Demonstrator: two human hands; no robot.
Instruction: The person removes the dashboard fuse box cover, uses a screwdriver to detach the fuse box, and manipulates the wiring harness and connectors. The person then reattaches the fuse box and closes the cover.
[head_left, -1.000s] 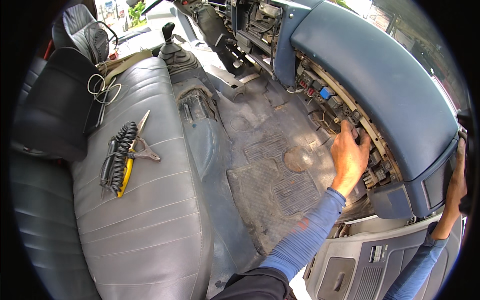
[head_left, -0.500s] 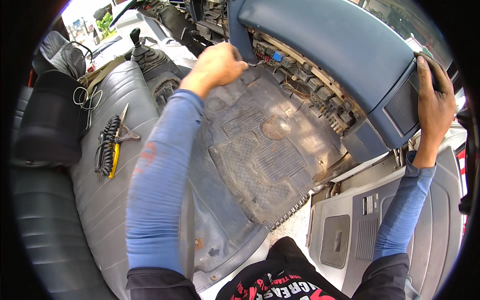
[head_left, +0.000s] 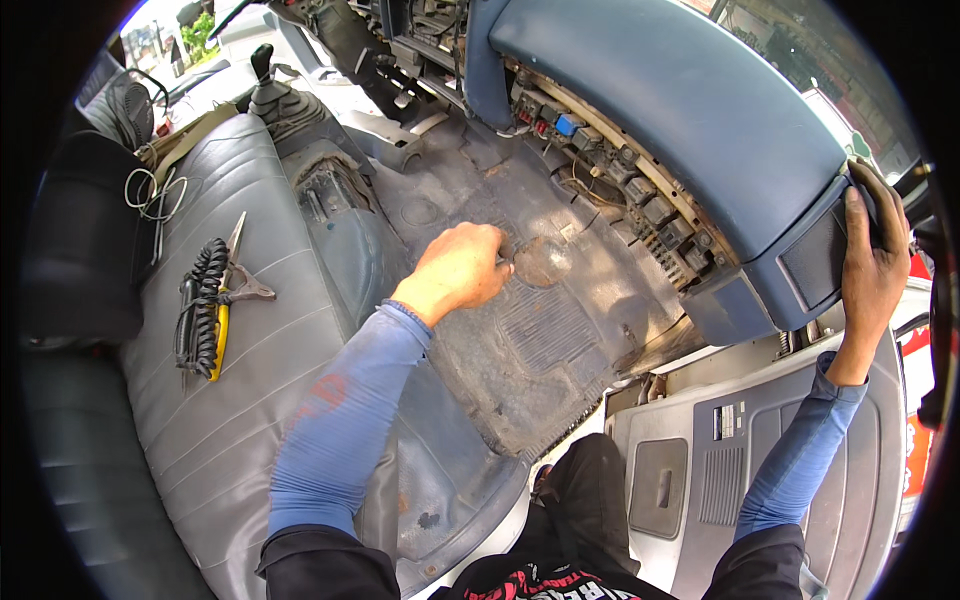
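Observation:
Over the worn rubber floor mat (head_left: 550,325), my left hand (head_left: 465,265) hangs with its fingers curled closed. Whatever it may hold is hidden by the fingers. On the far right, my right hand (head_left: 872,265) grips the outer end of the blue dashboard (head_left: 690,95), its fingers hooked over the edge beside a dark speaker panel (head_left: 812,262). Under the dashboard, a row of exposed relays and fuses (head_left: 625,175) with wires runs along a metal rail.
A grey bench seat (head_left: 270,330) fills the left, with a tester with a coiled black cord (head_left: 205,300) and yellow-handled pliers (head_left: 222,330) on it. Beyond stands a gear lever (head_left: 262,65). The opened door (head_left: 690,480) is at lower right.
My left hand has come down and toward me from near the dashboard's left part to above the floor mat. My right hand keeps its hold on the dashboard end.

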